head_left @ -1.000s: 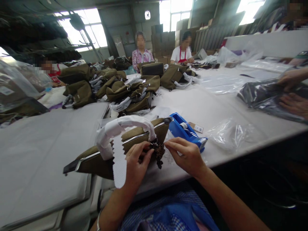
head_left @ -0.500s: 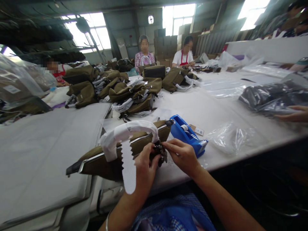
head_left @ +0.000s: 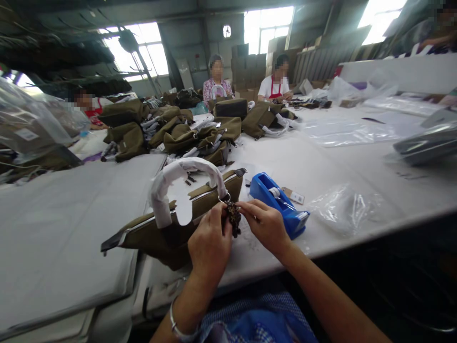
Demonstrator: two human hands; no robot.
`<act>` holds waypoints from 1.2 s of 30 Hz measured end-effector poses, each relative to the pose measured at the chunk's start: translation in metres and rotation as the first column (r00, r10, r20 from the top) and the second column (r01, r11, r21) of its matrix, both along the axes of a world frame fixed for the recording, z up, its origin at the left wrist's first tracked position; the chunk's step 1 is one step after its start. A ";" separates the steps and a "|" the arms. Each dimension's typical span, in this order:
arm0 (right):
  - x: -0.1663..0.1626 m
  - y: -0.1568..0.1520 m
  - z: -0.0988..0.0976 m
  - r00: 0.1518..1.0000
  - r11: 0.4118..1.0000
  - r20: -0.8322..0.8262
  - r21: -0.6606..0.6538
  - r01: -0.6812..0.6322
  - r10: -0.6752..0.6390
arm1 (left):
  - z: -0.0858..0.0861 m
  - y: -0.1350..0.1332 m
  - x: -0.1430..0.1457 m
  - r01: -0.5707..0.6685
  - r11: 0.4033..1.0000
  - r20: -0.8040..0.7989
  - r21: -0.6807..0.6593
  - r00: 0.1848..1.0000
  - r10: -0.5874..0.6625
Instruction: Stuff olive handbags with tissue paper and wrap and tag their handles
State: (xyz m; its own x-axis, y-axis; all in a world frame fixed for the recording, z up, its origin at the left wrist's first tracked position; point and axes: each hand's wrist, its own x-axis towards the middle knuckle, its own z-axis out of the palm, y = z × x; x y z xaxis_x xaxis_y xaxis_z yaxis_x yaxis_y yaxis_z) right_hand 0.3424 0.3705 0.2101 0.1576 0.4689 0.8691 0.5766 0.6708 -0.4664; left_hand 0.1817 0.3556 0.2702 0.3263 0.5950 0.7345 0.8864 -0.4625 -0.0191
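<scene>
A dim workroom (head_left: 185, 33) with bright windows (head_left: 269, 28) fills the top of the frame. Below, a white table (head_left: 274, 155) spreads across, piled with olive bags (head_left: 200, 136) upper left of centre. At the left edge, a clear sack (head_left: 43, 112) encloses something brown; at the right, clear plastic covers a dark bundle (head_left: 428, 145). An olive handbag (head_left: 146, 243), zipped, its handle wrapped white, sits left of centre. Beside it, a blue tape dispenser (head_left: 264, 188) holds a white core (head_left: 274, 192). The left hand (head_left: 210, 240) and right hand (head_left: 266, 226) both pinch a dark charm (head_left: 234, 220) near centre.
</scene>
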 end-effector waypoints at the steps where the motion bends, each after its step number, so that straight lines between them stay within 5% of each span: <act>1: 0.001 0.002 0.001 1.000 1.000 -0.007 -0.008 -0.001 0.001 | 0.002 0.001 -0.001 0.029 0.999 0.010 0.018 1.000 -0.029; 10: 0.007 0.015 0.009 0.990 0.990 -0.006 0.021 0.142 -0.142 | 0.018 0.007 -0.002 0.082 0.994 -0.035 0.075 0.996 -0.080; 17: 0.018 0.027 0.013 0.999 0.995 0.029 0.095 0.016 -0.019 | 0.017 0.006 -0.003 0.116 0.987 -0.107 0.109 0.989 -0.105; 27: 0.020 0.028 0.016 0.987 0.993 0.161 0.117 0.001 -0.020 | 0.030 0.020 0.005 0.167 0.980 -0.166 0.112 0.975 -0.148; 36: 0.005 0.004 0.011 0.983 0.983 0.059 0.059 -0.175 0.172 | 0.028 0.024 0.004 0.153 0.980 -0.132 0.126 0.982 -0.136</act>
